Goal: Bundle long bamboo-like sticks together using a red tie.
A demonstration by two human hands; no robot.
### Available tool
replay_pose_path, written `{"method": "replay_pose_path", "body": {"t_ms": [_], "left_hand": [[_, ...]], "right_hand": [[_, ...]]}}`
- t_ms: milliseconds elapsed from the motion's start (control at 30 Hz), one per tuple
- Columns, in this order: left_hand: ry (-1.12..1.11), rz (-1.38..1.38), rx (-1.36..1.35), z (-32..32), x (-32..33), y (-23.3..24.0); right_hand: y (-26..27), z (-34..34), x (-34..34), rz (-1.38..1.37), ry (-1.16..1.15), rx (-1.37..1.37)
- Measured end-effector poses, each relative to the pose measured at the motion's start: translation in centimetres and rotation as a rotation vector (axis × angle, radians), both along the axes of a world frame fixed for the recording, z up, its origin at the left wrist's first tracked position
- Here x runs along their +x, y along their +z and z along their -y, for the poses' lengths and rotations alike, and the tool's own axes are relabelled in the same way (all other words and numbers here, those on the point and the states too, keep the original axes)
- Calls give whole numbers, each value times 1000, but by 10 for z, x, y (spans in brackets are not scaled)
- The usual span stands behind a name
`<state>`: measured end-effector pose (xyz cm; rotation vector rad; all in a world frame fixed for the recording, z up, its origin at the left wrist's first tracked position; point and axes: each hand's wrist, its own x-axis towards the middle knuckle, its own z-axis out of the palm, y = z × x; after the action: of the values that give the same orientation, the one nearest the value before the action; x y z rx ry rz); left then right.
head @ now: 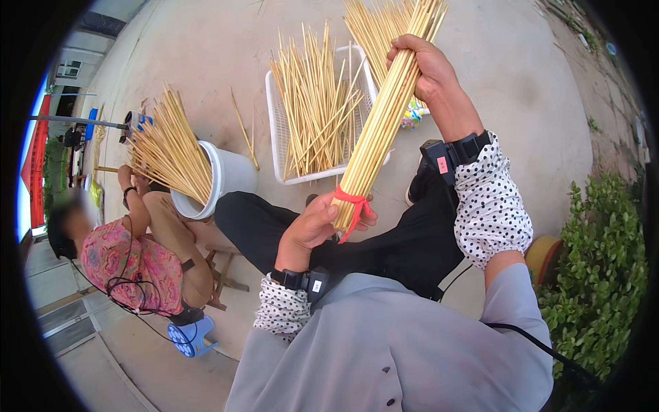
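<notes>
A long bundle of straw-coloured stalks (378, 129) slants across the space in front of me, its lower end bound with a knotted red strip (355, 202). My left hand (322, 216) holds that lower end beside the red tie, palm under it and thumb on the near side. Higher up, my right hand (425, 67) is closed around the stalks. Behind the bundle stands a white plastic basket (275, 129) with many loose stalks (314, 108) leaning in it. More stalks (360, 26) lie beyond the bundle, partly hidden by it and my right hand.
A white bucket (237, 167) full of stalks (170, 144) leans at left. Past it a co-worker (134, 257) sits handling a stalk. Nearby are a wooden stool (226, 270) and a blue plastic stool (190, 337). Loose stalks (243, 126) lie on the concrete; a green shrub (597, 278) grows at right.
</notes>
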<state>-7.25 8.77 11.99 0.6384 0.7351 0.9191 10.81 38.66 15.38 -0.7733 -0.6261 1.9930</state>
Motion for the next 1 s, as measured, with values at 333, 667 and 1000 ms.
{"method": "replay_pose_path", "body": {"t_ms": [333, 667, 1000], "left_hand": [[0, 42, -237, -17, 44, -5], [-21, 51, -126, 37, 22, 3], [339, 333, -189, 221, 9, -21]], "right_hand": [[-6, -9, 4, 78, -26, 62], [1, 38, -19, -87, 153, 69], [-91, 124, -55, 24, 464, -119]]}}
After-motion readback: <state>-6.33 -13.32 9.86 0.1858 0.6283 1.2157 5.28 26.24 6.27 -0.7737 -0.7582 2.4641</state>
